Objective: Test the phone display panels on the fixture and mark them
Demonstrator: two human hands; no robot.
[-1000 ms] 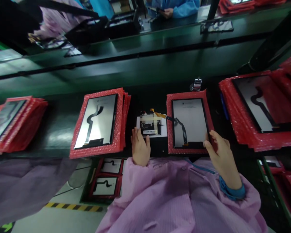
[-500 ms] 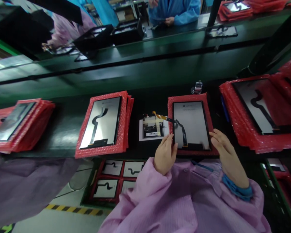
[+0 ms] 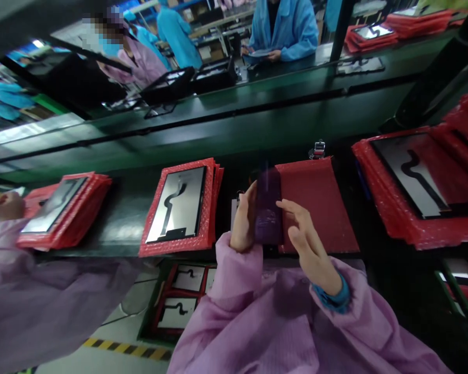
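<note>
My left hand (image 3: pixel 243 221) grips a tablet display panel (image 3: pixel 268 213) by its left side. The panel is tipped up nearly on edge, its dark glossy face turned toward the right. My right hand (image 3: pixel 310 252) is open, thumb and fingers apart, its fingertips close to that dark face; whether they touch it I cannot tell. Under and right of my right hand lies a red bubble-wrap sheet (image 3: pixel 315 202). Most of the small circuit part with its white backing (image 3: pixel 234 206) is hidden behind my left hand and the panel.
Left of me, a display panel (image 3: pixel 178 205) tops a red bubble-wrap stack; another stack (image 3: pixel 409 176) is at right. A metal clip-like object (image 3: pixel 318 149) sits behind the sheet. A neighbour's hand (image 3: pixel 5 205) is at far left. A crate (image 3: pixel 152 317) of panels stands below the bench edge.
The panel, flat on the red sheet before with its silver back up, is now raised and tilted in my left hand. My right hand moved left, off its right edge. The view shifted slightly.
</note>
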